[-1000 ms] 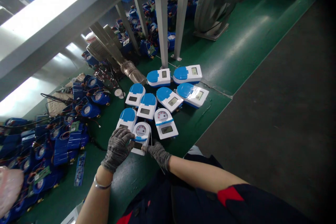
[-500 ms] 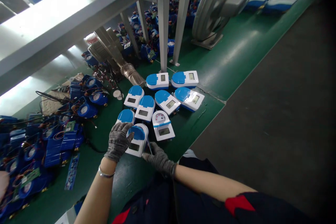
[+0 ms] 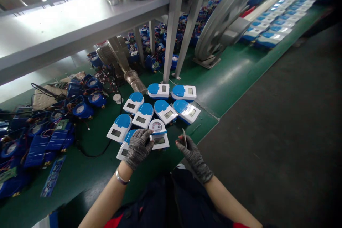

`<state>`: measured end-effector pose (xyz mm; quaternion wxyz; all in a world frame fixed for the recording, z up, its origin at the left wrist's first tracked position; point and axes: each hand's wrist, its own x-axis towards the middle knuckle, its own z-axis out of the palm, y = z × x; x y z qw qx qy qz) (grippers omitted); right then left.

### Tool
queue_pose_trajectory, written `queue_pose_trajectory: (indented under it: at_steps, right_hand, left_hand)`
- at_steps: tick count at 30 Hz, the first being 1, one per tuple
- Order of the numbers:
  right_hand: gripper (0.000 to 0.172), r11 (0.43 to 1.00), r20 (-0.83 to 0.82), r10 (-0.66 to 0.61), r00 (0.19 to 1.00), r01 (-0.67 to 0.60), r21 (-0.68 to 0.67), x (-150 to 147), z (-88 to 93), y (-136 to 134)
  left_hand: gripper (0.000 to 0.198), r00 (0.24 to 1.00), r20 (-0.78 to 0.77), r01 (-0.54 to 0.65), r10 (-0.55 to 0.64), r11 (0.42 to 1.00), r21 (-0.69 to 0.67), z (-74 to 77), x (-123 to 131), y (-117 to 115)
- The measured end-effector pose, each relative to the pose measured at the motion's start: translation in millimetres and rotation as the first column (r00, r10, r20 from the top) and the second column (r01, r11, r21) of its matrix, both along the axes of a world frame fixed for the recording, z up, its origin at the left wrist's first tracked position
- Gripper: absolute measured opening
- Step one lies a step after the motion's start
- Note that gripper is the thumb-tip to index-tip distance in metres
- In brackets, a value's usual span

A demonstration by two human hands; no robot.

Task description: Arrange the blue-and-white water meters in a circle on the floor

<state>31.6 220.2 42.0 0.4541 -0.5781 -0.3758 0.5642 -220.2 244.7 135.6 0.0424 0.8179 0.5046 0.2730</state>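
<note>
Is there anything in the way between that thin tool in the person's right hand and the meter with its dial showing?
Nothing visible. The right hand holds the thin tool beside the open meter, with only bare green mat between them. The left hand rests on the meter's near left edge.

Factory floor — meters (image 3: 165,111) crowd a green workbench (image 3: 235,71).

Green desk (image 3: 229,74): white-and-blue meters (image 3: 160,112) clustered at centre, blue meter bodies (image 3: 53,128) heaped at nine o'clock, a further meter row (image 3: 275,25) at two o'clock.
</note>
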Motion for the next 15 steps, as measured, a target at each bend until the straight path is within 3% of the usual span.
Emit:
queue_pose_trajectory:
  at_steps: [3, 5, 10, 15]
  right_hand:
    - [0.063, 0.99, -0.086, 0.113, 0.99, -0.12, -0.072, -8, -20.5, 7]
    - [0.067, 0.978, -0.161, 0.156, 0.975, -0.175, -0.115, -23, -24.9, 9]
    - [0.07, 0.981, -0.272, 0.064, 0.96, -0.11, -0.158, -50, -12.4, 10]
    - [0.064, 0.987, -0.314, 0.073, 0.947, -0.113, -0.112, -44, 1.8, 7]
  left_hand:
    - [0.035, 0.999, -0.017, -0.03, 0.031, 0.999, 0.039, -7.6, 11, 6]
    - [0.032, 0.997, -0.043, -0.054, 0.057, 0.997, 0.052, -13.6, 16, 10]
    - [0.023, 0.996, -0.046, -0.078, 0.08, 0.996, 0.054, -17.6, 20, 15]
    - [0.023, 0.995, -0.048, -0.09, 0.091, 0.996, 0.021, -13.3, 20, 16]
